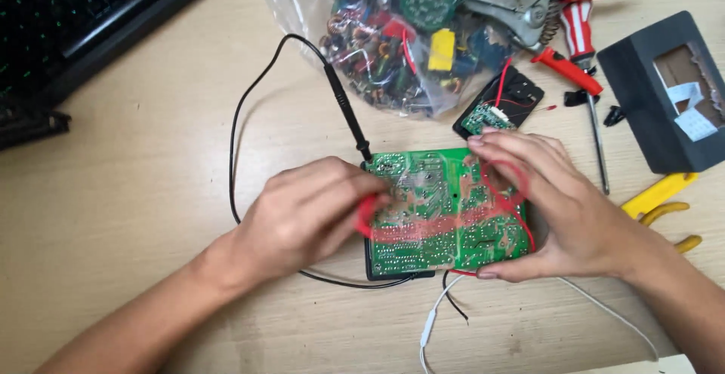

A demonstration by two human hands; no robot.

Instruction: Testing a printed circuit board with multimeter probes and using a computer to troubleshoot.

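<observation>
Green circuit board point(445, 208) is seen lying solder-side up on the wooden bench point(151, 193), resting over a black casing of which only the lower left edge shows. The board is held at its right edge by the right hand point(551, 215), the fingers curled over the top corner and the thumb pressed at the bottom corner, so that grip is closed on the board. The left hand point(310, 215) is laid over the board's left part, its grip pinched on a red probe point(368, 215), blurred by motion. A black probe point(347, 113) is set with its tip touching the board's upper left corner, its black lead looped across the bench. Red wire is curved near the right fingers. Behind the board, a clear bag of electronic parts point(393, 34), a small black module point(498, 102), red-handled pliers point(559, 12) and a screwdriver point(596, 132) are laid. A dark grey box point(649, 87) and yellow-handled cutters point(664, 200) are placed to the right, a keyboard point(83, 19) to the upper left.
</observation>
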